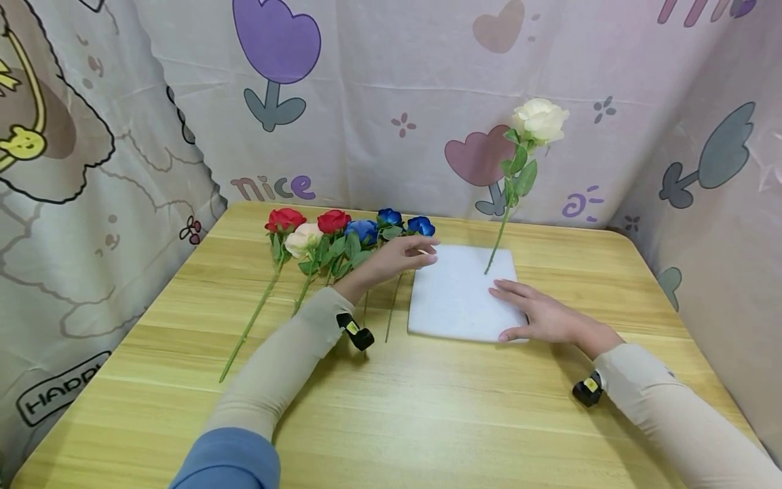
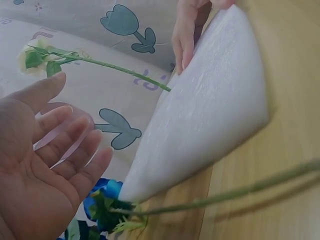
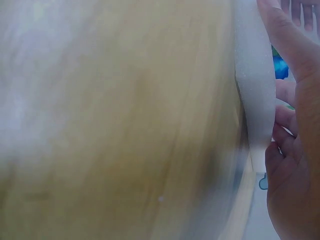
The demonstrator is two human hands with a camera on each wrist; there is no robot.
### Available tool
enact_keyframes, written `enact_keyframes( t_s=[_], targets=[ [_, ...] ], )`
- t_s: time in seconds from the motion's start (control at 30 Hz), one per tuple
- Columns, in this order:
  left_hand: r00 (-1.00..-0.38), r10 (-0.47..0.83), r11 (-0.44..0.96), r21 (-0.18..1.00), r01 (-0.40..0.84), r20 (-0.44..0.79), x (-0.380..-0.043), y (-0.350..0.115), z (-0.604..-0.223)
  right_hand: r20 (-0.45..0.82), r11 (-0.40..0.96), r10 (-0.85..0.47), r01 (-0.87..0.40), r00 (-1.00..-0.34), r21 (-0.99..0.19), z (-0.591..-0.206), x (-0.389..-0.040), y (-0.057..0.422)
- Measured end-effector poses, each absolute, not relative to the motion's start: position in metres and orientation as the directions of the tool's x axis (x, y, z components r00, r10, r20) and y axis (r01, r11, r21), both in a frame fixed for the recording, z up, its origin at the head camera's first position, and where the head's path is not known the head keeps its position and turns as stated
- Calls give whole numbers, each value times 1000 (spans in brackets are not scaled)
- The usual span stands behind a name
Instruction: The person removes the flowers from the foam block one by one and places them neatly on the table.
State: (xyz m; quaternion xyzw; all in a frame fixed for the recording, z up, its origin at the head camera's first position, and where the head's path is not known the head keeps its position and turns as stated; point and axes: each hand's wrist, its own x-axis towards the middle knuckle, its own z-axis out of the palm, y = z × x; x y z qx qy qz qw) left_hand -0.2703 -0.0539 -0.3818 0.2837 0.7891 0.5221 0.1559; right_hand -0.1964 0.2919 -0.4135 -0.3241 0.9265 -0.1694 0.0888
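A white foam board [image 1: 458,299] lies flat on the table, and a white rose [image 1: 540,121] stands in it near the far right corner, leaning slightly right. My right hand [image 1: 540,312] rests on the board's right side, fingers over the top and thumb by the near corner. My left hand [image 1: 400,257] hovers by the far left corner, palm toward the rose stem, fingers loosely bent. Nothing is held in it in the left wrist view, where the blue rose [image 2: 102,205] shows below the fingers.
Left of the board lie two red roses [image 1: 285,219], a cream rose [image 1: 303,240] and three blue roses [image 1: 362,231], blooms toward the back; my left arm hides part of their stems. A printed curtain [image 1: 379,149] hangs behind the wooden table [image 1: 427,421] and along its sides.
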Motion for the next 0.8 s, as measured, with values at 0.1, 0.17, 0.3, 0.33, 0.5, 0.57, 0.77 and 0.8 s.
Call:
enact_keyframes(
  t_s=[0.1, 0.17, 0.3, 0.33, 0.5, 0.57, 0.77, 0.8],
  targets=[
    [-788, 614, 270, 926, 264, 46, -273, -47, -383, -54, 733, -632, -573, -773, -367, -414, -197, 292],
    [-790, 612, 261, 933, 249, 39, -275, -42, -384, -53, 733, -632, -573, -773, -367, -414, -197, 292],
    [-786, 617, 253, 943, 218, 16, -281, -30, -387, -50, 732, -632, -574, -774, -368, -415, -197, 292],
    [-784, 621, 253, 944, 212, 10, -282, -28, -388, -49, 731, -631, -573, -774, -370, -416, -197, 292],
    [-788, 616, 260, 946, 194, -8, -288, -14, -393, -34, 723, -638, -583, -769, -372, -417, -197, 293],
    [-794, 607, 261, 946, 194, -4, -291, -9, -395, -29, 719, -640, -586, -768, -373, -417, -197, 293],
    [-793, 608, 244, 942, 230, 37, -296, 5, -399, -25, 718, -643, -591, -765, -367, -418, -198, 294],
    [-792, 609, 239, 943, 233, 41, -297, 8, -399, -25, 718, -643, -592, -765, -365, -418, -198, 293]
  ],
)
